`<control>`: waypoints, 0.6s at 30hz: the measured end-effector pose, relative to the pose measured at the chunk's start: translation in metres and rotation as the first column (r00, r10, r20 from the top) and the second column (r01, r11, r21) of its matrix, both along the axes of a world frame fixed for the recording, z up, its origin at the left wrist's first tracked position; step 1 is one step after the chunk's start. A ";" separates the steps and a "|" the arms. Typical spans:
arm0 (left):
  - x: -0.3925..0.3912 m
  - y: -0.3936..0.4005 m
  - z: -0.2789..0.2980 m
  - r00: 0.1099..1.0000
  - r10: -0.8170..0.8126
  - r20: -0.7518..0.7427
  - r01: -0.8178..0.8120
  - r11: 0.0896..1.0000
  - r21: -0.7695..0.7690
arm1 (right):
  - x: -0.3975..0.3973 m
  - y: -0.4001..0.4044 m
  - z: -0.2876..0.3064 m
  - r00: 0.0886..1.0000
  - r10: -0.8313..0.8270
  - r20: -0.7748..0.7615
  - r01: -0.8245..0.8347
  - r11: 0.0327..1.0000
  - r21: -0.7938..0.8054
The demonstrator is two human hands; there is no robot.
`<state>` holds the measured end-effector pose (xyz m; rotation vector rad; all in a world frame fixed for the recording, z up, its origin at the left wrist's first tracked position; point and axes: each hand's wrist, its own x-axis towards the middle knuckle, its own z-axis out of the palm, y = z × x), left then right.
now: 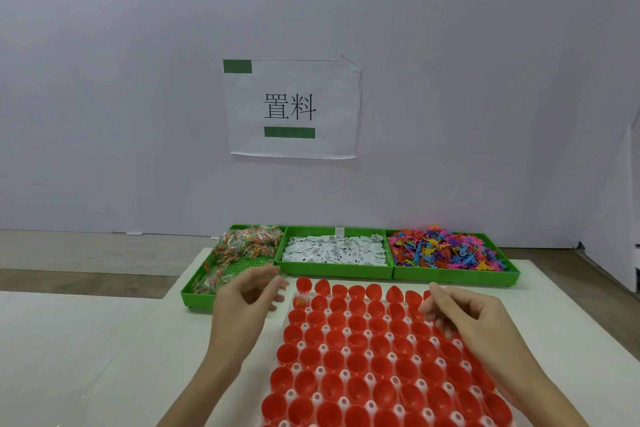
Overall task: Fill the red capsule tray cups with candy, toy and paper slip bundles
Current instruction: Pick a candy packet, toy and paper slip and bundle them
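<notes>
Red plastic cups fill the capsule tray (374, 357), which lies on the bench (104, 340) directly under and between the two hands. Nearly every cup looks bare inside; the one at the far left corner, just below the left hand's fingertips, holds a small clear candy packet (300, 302).

The left hand (242, 302) hovers at the tray's far left corner, fingers loosely curled, and a tiny bright scrap sits at its fingertips; whether it is actually pinched I cannot tell. The right hand (464, 312) hangs over the tray's far right cups, fingers bent downward and relaxed, with nothing visible in its grasp.

Beyond the hands, three green bins stand side by side against the tray's far edge. The candy bin (194, 295), just past the left hand, holds clear packets of coloured sweets heaped toward its far end. The middle bin (336, 272) is full of white paper slips (332, 250). The bin (457, 276) beyond the right hand is piled with small flat toys (446, 250) in pink, blue, orange and yellow.

Behind them all, on the pale wall (138, 80), hangs a paper sign (291, 107) with two printed characters and green bars.
</notes>
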<state>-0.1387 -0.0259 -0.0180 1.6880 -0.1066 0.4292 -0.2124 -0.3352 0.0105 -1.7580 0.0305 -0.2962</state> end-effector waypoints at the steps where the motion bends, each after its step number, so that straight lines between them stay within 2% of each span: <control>1: -0.004 -0.003 0.000 0.999 -0.032 -0.019 0.031 0.999 -0.033 | -0.001 0.001 0.001 1.000 0.000 0.000 0.000 1.000 -0.005; 5: -0.011 -0.006 0.001 0.972 -0.220 -0.079 0.200 0.957 -0.211 | 0.004 0.011 0.002 1.000 0.025 0.000 -0.025 0.995 -0.100; 8: -0.014 -0.008 -0.006 0.939 -0.329 -0.099 0.295 0.920 -0.259 | 0.031 0.022 0.009 0.997 0.082 0.001 -0.077 0.937 -0.341; 12: -0.008 -0.007 -0.014 0.926 -0.369 -0.078 0.335 0.899 -0.281 | 0.098 0.032 0.020 0.998 0.070 -0.002 -0.055 0.763 -0.644; 18: 0.001 0.007 -0.011 0.934 -0.355 -0.039 0.330 0.899 -0.289 | 0.176 0.035 0.021 0.996 0.003 -0.087 -0.077 0.497 -0.864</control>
